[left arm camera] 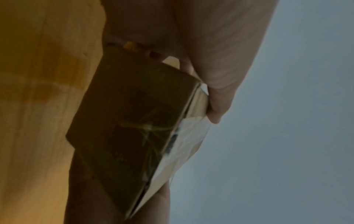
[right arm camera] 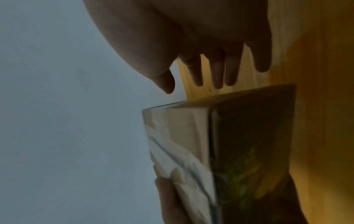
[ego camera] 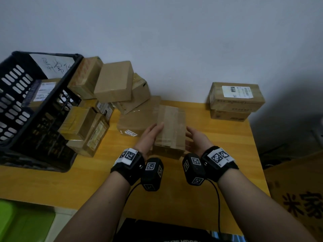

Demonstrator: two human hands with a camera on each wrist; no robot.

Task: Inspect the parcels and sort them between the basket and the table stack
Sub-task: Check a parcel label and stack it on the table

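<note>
I hold a brown taped parcel (ego camera: 170, 130) just above the yellow wooden table (ego camera: 218, 151), in the middle. My left hand (ego camera: 151, 135) grips its left side, thumb on the top face and fingers underneath; the left wrist view shows the same grip on the parcel (left arm camera: 130, 121). My right hand (ego camera: 194, 138) hovers at the right side with straight, spread fingers (right arm camera: 216, 72), a gap away from the parcel (right arm camera: 249, 136). The black slotted basket (ego camera: 21, 105) stands at the left with a labelled parcel (ego camera: 42, 92) inside. Two stacked parcels (ego camera: 236, 100) sit at the back right.
A loose pile of parcels (ego camera: 113, 81) leans between the basket and the table's middle, with a flat parcel (ego camera: 136, 121) just behind my hands. A large printed carton (ego camera: 300, 198) stands off the table's right edge. A green object (ego camera: 22, 222) lies at the lower left.
</note>
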